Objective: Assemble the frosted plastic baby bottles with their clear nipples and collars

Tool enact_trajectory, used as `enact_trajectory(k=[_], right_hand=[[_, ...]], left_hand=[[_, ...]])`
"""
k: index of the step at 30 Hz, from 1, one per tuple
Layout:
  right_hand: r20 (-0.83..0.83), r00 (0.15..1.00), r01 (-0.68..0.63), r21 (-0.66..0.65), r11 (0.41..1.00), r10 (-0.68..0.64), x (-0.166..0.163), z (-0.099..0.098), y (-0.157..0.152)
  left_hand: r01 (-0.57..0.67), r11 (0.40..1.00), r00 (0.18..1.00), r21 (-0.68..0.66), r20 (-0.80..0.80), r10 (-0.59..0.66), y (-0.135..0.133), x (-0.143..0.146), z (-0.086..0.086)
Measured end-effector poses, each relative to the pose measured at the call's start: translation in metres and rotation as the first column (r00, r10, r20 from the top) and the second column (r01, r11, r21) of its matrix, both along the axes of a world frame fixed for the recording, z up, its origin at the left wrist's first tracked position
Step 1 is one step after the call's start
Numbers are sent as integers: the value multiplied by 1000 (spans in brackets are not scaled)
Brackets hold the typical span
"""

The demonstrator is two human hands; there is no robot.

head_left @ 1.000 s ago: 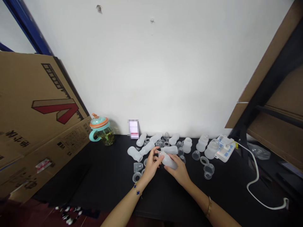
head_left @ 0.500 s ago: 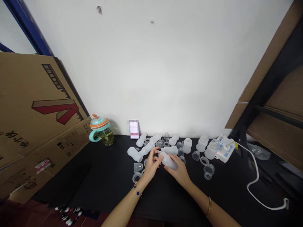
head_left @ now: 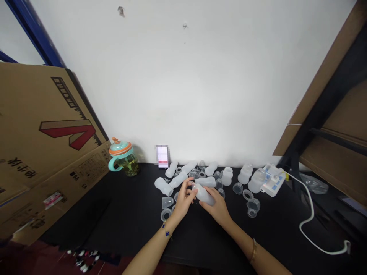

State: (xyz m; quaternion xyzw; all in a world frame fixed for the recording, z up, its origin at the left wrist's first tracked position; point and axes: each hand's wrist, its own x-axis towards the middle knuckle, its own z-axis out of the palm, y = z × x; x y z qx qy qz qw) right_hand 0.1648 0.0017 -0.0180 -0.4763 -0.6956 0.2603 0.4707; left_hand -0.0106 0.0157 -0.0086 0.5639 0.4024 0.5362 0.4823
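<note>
A frosted white baby bottle [head_left: 204,196] lies tilted between my hands above the black table, its top pointing up and left. My right hand [head_left: 218,206] is wrapped round the body of the bottle. At the other end, my left hand [head_left: 183,198] has its fingers and thumb closed on the bottle's clear top [head_left: 194,186]; the fingers partly hide this piece. Just beyond my hands lie several loose frosted bottle bodies [head_left: 163,186]. Left of my left wrist are a clear cap [head_left: 167,202] and a pale ring [head_left: 162,215].
Two bottles with clear caps [head_left: 257,181] stand at right by a white power strip [head_left: 272,183] with a white cable [head_left: 311,206]. An open bottle body [head_left: 227,176] stands nearby. A tea jug [head_left: 123,158] and a phone [head_left: 163,156] are by the wall; a cardboard box [head_left: 28,114] stands left.
My left fingers have shifted very slightly at the bottle's top. Both hands stay on the bottle in the same place; the view has moved a little.
</note>
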Motion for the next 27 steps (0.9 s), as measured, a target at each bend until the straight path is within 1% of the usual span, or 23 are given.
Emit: enact_trajectory(k=[7, 14, 20, 27], right_hand=[[-2, 1000, 7, 7, 1000, -7, 0, -1, 0], [0, 1000, 1, 1, 1000, -1, -1, 3, -1], [7, 1000, 2, 1, 1000, -2, -1, 4, -1], [0, 1000, 7, -6, 1000, -7, 0, 4, -1]], left_hand=[[-53, 998, 998, -39, -23, 53, 3, 0, -3], [-38, 999, 999, -29, 9, 38, -1, 1, 4], [-6, 1000, 1000, 2, 7, 6, -1, 0, 4], [-52, 998, 998, -27, -29, 51, 1, 1, 0]])
